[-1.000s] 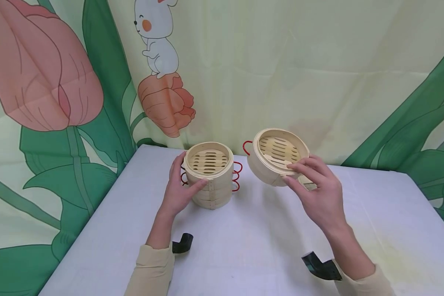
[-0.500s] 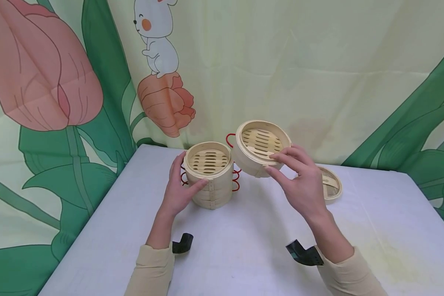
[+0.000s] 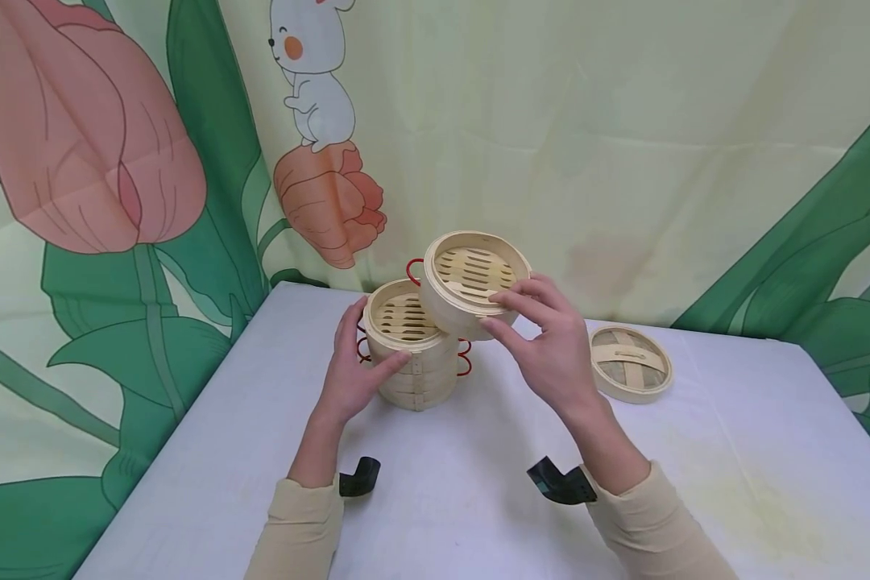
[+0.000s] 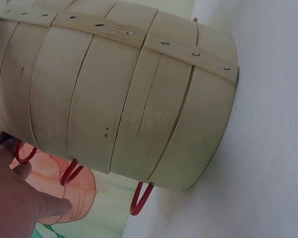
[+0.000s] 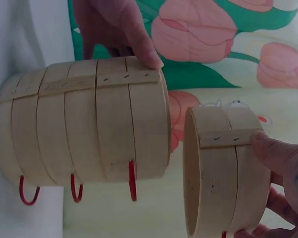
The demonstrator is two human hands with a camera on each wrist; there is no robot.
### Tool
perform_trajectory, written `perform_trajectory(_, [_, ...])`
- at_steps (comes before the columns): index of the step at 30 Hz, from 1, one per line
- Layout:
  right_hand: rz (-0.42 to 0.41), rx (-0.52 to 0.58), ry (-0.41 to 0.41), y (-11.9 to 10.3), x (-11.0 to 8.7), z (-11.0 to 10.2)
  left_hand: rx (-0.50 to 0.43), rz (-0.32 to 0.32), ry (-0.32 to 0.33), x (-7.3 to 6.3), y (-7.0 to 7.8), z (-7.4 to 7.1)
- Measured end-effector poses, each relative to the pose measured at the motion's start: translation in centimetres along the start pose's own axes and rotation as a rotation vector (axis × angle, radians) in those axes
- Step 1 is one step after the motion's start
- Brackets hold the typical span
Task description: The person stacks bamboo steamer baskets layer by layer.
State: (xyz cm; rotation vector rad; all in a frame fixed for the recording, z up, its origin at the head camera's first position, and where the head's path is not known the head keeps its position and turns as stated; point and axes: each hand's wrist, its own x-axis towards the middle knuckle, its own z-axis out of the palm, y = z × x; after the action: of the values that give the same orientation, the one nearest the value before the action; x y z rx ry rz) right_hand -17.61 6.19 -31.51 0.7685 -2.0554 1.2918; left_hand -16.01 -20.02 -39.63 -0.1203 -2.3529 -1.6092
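Note:
A stack of three pale bamboo steamer baskets [image 3: 416,379] with red side handles stands on the white table. My left hand [image 3: 351,362] grips its upper left side, thumb on the front and fingers behind. In the left wrist view the stack [image 4: 124,94] fills most of the picture. Another steamer basket [image 3: 449,310], tilted with its slatted floor showing, is held in the air by my right hand [image 3: 551,346], thumb outside and fingers over the rim. It overlaps the stack's right rim in the head view. The right wrist view shows a gap between this basket [image 5: 218,183] and the stack [image 5: 79,129].
A round bamboo lid [image 3: 632,362] with a crossed strip on top lies on the table [image 3: 471,499] to the right of the stack. A curtain [image 3: 623,161] printed with tulips and a white rabbit hangs behind the table. Black mounts [image 3: 561,483] stick out from both wrists.
My right hand has carried the held basket leftward, from beside the stack to over its right rim. The lid, hidden before, shows fully now. My left hand keeps its grip on the stack.

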Motion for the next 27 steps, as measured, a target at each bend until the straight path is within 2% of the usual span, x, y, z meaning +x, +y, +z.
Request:
perform_trajectory(10, [-0.033,-0.048,-0.08,-1.4,1.2,2.8,-0.015,0.015,0.001,-0.1,0.0,-0.1])
perform_trajectory(18, [-0.093,-0.065,-0.094,-2.0,1.8,4.3,-0.022,0.025,-0.005,-0.1,0.1,-0.2])
perform_trajectory(27, [-0.046,-0.108,-0.154,-2.6,1.7,5.1,-0.036,0.026,-0.004,0.0,0.0,-0.2])
